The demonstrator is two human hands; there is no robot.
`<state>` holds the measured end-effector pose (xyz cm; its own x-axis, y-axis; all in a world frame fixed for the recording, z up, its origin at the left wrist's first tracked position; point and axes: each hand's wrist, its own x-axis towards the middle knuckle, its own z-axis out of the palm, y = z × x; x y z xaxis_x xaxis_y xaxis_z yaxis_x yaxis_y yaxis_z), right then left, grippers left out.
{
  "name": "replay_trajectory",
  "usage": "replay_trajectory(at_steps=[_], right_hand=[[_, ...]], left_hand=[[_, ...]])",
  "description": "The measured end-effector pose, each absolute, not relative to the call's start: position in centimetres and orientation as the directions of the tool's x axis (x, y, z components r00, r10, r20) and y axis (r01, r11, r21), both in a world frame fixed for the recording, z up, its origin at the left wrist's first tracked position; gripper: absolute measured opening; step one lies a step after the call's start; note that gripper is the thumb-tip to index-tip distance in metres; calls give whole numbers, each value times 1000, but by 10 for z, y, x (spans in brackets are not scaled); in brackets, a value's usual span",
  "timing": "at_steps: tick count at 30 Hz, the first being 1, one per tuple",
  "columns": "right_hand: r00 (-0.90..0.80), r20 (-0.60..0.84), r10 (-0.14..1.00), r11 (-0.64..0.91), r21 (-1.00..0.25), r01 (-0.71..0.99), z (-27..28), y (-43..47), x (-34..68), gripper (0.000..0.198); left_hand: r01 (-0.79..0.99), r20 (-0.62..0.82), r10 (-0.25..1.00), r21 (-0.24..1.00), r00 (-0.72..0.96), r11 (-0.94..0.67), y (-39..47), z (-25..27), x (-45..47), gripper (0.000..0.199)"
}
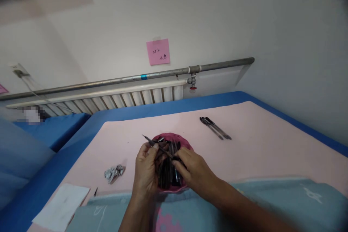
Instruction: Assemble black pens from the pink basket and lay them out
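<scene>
Both my hands are over a round pink basket (187, 144) that holds several dark pen parts (170, 175). Between my left hand (146, 166) and my right hand (191, 166) runs a slim black pen (164, 151), its bare thin tip pointing up and to the left. My left thumb and fingers pinch it behind the tip. At its other end, my right fingers are closed round it; that end is partly hidden by them.
Some black pens (214, 127) lie together at the right on the pink sheet (261, 145). To the left are a crumpled grey tissue (114, 173), a white paper (62, 203) and a small dark piece (95, 191). A teal cloth (274, 195) covers the near edge.
</scene>
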<state>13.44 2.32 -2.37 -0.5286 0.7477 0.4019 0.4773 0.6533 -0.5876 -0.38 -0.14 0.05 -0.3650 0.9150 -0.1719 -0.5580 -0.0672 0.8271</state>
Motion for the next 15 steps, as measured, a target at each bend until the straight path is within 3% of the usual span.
replay_trajectory(at_steps=[6, 15], right_hand=[[-513, 245, 823, 479, -784, 394, -24, 24, 135, 11], [-488, 259, 833, 487, -761, 428, -21, 23, 132, 5]], left_hand=[[-549, -164, 930, 835, -328, -46, -2, 2, -6, 24], [-500, -121, 964, 866, -237, -15, -5, -1, 4, 25]])
